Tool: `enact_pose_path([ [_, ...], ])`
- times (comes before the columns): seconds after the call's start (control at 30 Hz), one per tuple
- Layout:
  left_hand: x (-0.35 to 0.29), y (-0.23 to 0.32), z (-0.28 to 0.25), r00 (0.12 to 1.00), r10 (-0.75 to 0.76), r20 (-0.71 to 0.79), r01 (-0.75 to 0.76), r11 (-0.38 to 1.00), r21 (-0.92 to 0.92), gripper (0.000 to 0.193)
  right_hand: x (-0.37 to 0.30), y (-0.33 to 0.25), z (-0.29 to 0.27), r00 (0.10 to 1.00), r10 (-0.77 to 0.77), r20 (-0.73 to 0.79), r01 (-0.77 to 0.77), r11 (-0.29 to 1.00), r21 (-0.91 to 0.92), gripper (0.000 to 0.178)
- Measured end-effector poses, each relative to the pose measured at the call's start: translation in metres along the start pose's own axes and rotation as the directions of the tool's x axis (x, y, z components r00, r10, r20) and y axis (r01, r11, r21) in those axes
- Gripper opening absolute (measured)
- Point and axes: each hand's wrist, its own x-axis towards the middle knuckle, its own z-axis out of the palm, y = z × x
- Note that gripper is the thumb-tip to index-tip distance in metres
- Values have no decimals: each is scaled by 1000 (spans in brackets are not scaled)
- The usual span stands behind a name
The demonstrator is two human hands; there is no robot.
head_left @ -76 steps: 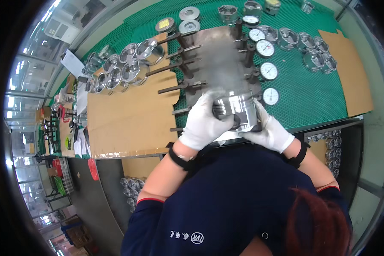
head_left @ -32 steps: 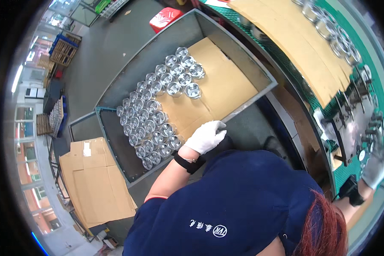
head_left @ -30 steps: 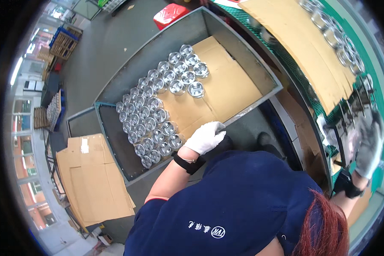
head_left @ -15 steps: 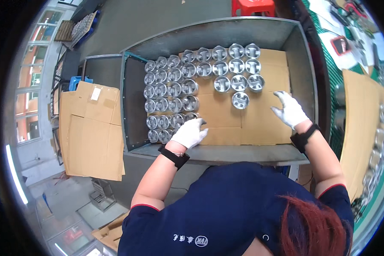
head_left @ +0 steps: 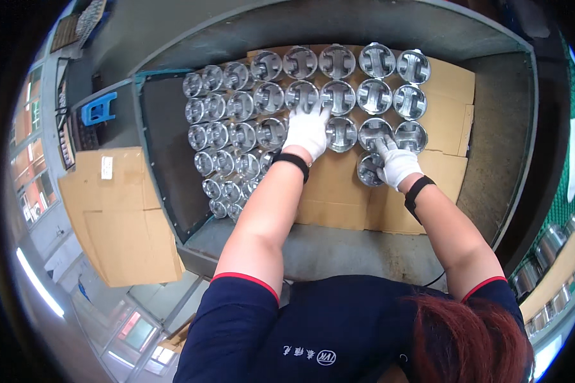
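Rows of shiny metal pistons point(head_left: 337, 61) stand in a grey metal bin point(head_left: 505, 127) on a cardboard sheet point(head_left: 332, 204). My white-gloved left hand point(head_left: 307, 133) reaches into the middle of the rows, fingers apart over the near edge of one piston point(head_left: 301, 93). At the right side my gloved right hand point(head_left: 399, 167) has its fingers stretched over the edge of another piston point(head_left: 373, 131). Its thumb lies by the nearest piston point(head_left: 368, 171), which it partly covers. Neither hand visibly lifts anything. My left forearm hides part of the near left rows.
High bin walls surround the pistons. Left of the bin stands a large flattened cardboard piece point(head_left: 118, 217), with a blue plastic stool point(head_left: 99, 109) beyond it. More metal pistons point(head_left: 549, 246) rest on a green surface at the right, beside a cardboard strip point(head_left: 559, 274).
My view has shifted closer over the bin. The left hand has moved from the near left rows to the middle; the right hand has come left from bare cardboard onto the pistons.
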Motion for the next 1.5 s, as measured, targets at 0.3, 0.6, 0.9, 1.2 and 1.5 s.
enact_pose_path([
  [0.3, 98, -4, 20, 968, -2, 249, 21, 997, -71, 82, 60, -3, 7, 986, 92, 137, -94, 996, 7, 83],
  [0.6, 78, -10, 40, 982, 4, 189, 17, 994, -111, 75, 56, -1, 19, 990, 96, 102, -84, 990, -112, 70],
  [0.9, 66, 22, 45, 895, -226, 384, 256, 966, -27, 71, 55, -4, 32, 991, 132, 33, -127, 985, -113, 47],
  [1.2, 68, 20, 69, 914, -281, 294, 303, 952, -30, 64, 38, 12, 37, 998, 6, -66, -11, 997, -77, 32],
  [1.5, -35, 52, 40, 943, -240, 229, 316, 861, -398, 58, -137, 8, 12, 972, 129, -197, -38, 912, 408, 61],
])
